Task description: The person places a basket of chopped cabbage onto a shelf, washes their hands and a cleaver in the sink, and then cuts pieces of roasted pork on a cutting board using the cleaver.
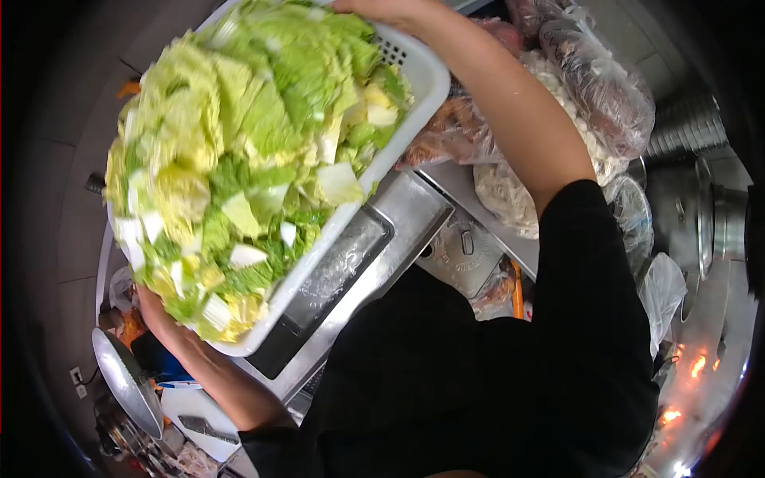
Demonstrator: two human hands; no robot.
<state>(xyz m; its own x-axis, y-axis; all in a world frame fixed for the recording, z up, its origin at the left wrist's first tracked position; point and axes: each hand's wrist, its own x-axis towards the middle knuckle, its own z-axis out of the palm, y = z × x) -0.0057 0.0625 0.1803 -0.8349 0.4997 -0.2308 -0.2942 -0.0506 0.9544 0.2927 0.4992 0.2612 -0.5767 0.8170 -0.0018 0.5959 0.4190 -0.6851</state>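
Observation:
A white perforated plastic basket (pixel 426 76) is heaped with cut leafy greens (pixel 239 143), pale green leaves with white stem pieces that look like napa cabbage. It is held tilted above a metal sink (pixel 418 207) that has water (pixel 347 251) in it. My right hand (pixel 370 6) grips the basket's far rim at the top of the view, its fingers mostly out of sight. On the lower left side my left hand (pixel 149 304) supports the basket from the side or below; its fingers are hidden behind it.
Plastic bags of meat (pixel 598 88) lie on the counter at the right. Flames (pixel 697 366) burn at the lower right, below a large metal pot (pixel 701 215). At lower left are a wok-like metal pan (pixel 127 382) and a white cutting board (pixel 187 406) bearing a cleaver-like blade (pixel 209 429).

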